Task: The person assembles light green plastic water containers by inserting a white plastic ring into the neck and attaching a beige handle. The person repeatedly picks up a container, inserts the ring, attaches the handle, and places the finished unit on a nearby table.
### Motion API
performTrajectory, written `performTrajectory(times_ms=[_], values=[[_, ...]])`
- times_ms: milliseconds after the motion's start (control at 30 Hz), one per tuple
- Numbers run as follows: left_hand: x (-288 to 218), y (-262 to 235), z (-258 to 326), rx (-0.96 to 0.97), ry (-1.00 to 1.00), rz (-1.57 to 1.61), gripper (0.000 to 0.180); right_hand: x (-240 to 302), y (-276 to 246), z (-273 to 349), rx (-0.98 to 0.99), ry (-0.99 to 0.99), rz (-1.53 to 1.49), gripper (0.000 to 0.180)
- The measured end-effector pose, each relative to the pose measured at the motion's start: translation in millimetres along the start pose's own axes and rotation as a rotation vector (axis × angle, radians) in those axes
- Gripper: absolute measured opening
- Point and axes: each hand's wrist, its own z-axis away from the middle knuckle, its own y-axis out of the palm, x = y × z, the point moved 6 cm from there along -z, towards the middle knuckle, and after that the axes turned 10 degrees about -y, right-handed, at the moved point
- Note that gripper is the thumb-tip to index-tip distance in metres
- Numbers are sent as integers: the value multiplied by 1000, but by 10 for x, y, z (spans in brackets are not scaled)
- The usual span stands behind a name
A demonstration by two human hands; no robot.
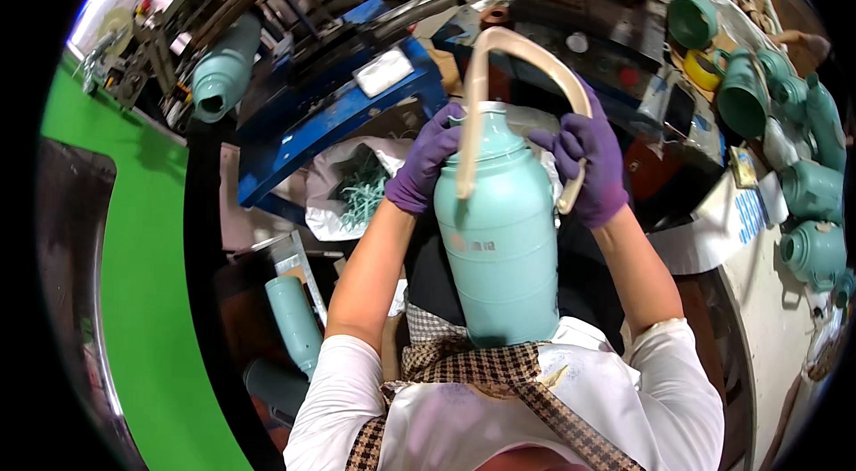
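A mint-green thermos flask [499, 244] stands upright against my apron, its narrow neck at the top. My left hand [431, 159], in a purple glove, is closed at the left side of its shoulder, fingers by the neck. A beige arched carrying handle [526, 48] loops over the neck, one end in front of the flask's shoulder and the other at the right side. My right hand [588, 159], gloved too, is closed around the handle's right leg. Whether the handle's ends are fixed to the flask I cannot tell.
Several mint-green flask bodies [813, 253] lie on the bench at the right. A white bag [334, 217] of green plastic shavings sits below a blue metal frame [303, 137]. Another flask body [223, 70] rests in machinery at upper left; a green cylinder [292, 319] lies lower left.
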Motion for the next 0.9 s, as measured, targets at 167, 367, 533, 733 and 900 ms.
performTrajectory(times_ms=[167,367,533,733,900], values=[[-20,-163,224,-66,45,7,19,-347,269,-171,166,-38,411,63],[191,-177,203,61,-48,323,22,7,762,-118,363,-495,598,57],[178,-142,172,-62,-114,339,42,-55,608,94,602,-982,894,53],[-38,89,234,4,217,-144,59,-701,-297,-223,-12,-392,109,82],[10,137,303,306,128,256,33,-800,-92,-164,261,-127,-151,90]])
